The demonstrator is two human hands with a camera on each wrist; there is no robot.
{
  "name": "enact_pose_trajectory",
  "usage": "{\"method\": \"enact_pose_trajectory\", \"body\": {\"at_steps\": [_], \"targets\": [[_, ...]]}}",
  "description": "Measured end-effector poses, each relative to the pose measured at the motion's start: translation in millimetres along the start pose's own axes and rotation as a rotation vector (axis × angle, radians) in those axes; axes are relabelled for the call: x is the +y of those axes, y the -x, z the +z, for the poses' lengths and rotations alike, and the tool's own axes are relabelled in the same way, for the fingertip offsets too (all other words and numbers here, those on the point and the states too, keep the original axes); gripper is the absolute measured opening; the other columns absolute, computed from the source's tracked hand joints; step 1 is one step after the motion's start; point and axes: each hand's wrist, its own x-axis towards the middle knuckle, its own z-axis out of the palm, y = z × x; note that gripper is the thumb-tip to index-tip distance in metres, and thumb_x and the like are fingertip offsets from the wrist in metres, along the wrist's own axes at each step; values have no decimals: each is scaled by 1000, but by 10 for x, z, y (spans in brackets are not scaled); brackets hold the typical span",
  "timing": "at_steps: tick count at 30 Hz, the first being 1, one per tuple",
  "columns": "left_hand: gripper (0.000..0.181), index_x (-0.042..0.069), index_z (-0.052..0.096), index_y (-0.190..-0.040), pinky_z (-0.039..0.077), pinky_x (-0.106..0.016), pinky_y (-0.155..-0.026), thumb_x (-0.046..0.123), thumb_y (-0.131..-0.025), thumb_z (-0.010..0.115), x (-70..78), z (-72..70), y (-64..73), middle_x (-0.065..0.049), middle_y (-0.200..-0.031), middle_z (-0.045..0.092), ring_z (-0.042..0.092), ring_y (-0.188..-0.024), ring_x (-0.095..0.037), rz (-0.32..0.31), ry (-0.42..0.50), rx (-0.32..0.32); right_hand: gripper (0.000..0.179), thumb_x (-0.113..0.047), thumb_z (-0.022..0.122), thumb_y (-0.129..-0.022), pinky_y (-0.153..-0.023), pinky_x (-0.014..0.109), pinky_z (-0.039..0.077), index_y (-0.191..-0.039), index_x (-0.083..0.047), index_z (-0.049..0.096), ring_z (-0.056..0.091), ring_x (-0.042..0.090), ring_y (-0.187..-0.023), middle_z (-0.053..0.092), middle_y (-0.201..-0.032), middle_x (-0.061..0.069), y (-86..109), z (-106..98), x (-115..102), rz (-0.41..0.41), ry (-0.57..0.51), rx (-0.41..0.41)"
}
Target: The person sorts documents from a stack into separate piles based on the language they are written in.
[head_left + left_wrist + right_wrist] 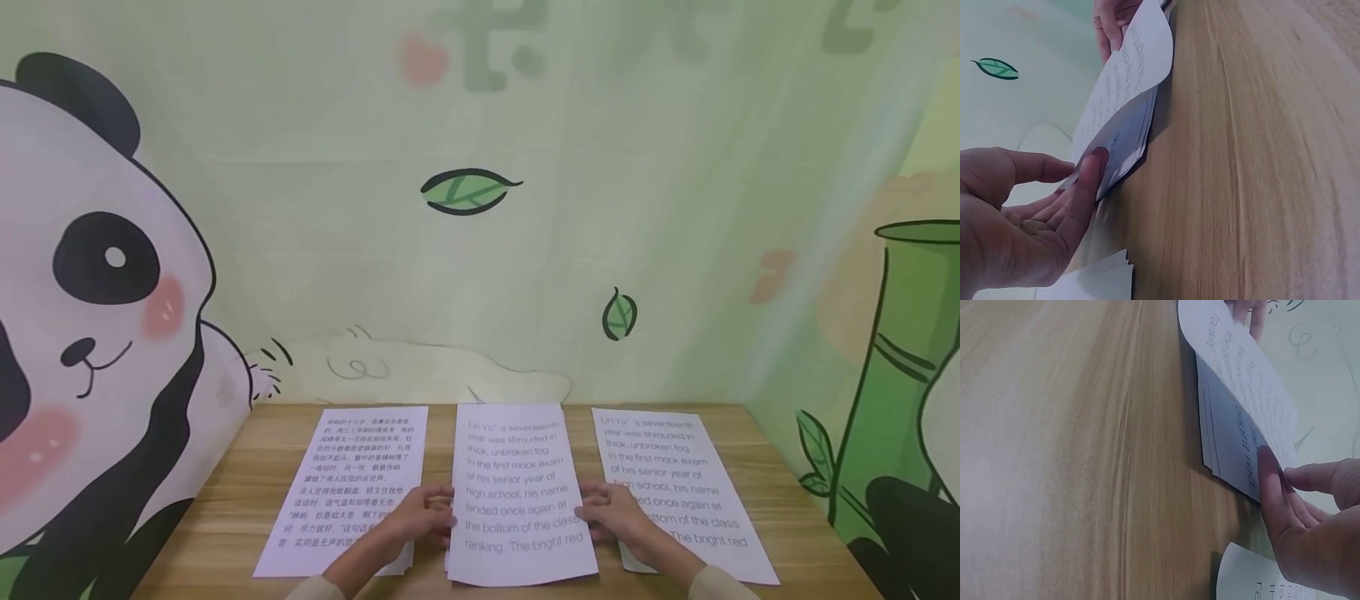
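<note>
So the white sheet (517, 492) is in the middle of the bench (437, 433), between the left pile (345, 475) and the right pile (667, 467). It's printed in big gray English text and bows a bit, its near edge raised over the sheets underneath (1132, 134). Long axis runs near to far, top line at the far end. Left hand (420, 517) pinches its left edge, right hand (611, 512) pinches the right edge, both toward the near end.
</note>
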Motion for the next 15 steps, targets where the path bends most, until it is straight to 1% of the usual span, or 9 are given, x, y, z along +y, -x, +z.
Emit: {"method": "enact_pose_trajectory", "body": {"at_steps": [3, 6, 8, 12, 15], "targets": [[61, -10, 46, -143, 64, -33, -74, -3, -86, 66, 2, 31, -13, -14, -104, 76, 72, -80, -16, -7, 14, -1, 59, -7, 70, -89, -77, 37, 63, -143, 6, 50, 73, 19, -88, 73, -103, 11, 9, -29, 7, 6, 12, -1], [61, -9, 46, -144, 63, -33, -73, -4, -86, 66, 27, 65, -35, -14, -105, 75, 72, -80, -17, -23, 14, 23, 58, -7, 69, -90, -77, 36, 63, -144, 4, 50, 73, 19, -88, 73, -105, 12, 14, -77, 9, -1, 24, 3], [62, -8, 46, -144, 63, -33, -73, -4, -86, 67, 49, 99, -52, -14, -105, 75, 72, -80, -17, -22, 10, 35, 58, -8, 68, -91, -77, 36, 63, -145, 2, 51, 73, 19, -88, 72, -106, 12, 15, -121, 7, 2, 31, 13], [59, -9, 47, -142, 64, -33, -72, -6, -86, 66, 87, 200, -82, -15, -102, 71, 72, -77, -17, 13, 45, 29, 59, -10, 68, -92, -77, 35, 62, -146, 1, 49, 72, 19, -91, 72, -110, 14, 17, -226, 17, 13, 30, 33], [56, -9, 48, -139, 64, -33, -70, -8, -86, 65, 128, 296, -96, -13, -97, 68, 71, -74, -16, 38, 70, 20, 58, -9, 67, -92, -75, 35, 62, -146, 3, 48, 72, 20, -90, 71, -113, 17, 23, -311, 53, 5, 18, 48]]}}
